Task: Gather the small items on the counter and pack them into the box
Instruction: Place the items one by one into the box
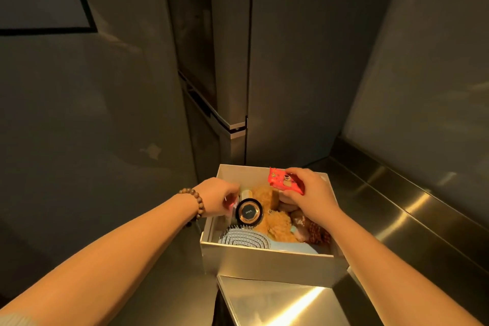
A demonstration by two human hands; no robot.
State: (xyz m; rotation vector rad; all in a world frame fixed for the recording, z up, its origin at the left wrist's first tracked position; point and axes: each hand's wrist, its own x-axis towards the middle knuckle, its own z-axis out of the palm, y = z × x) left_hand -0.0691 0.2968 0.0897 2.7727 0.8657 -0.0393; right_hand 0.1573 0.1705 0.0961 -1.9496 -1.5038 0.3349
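A white open box [267, 263] stands on the steel counter [280, 304]. Inside lie a brown plush toy [275, 217], a round black-and-gold compact [248, 212], a pale blue hairbrush [244, 238] and a dark brown fuzzy item [315, 230]. My right hand [309, 193] hovers over the box and grips a small red printed packet [284, 181] between thumb and fingers. My left hand [219, 196], with a bead bracelet on its wrist, reaches over the box's left wall and pinches a small pinkish item [229, 204] that is mostly hidden.
The steel counter runs on to the right, with a raised ledge [412, 193] against the grey wall. Tall grey cabinet doors [277, 61] rise behind the box. To the left of the counter's edge the floor drops away in shadow.
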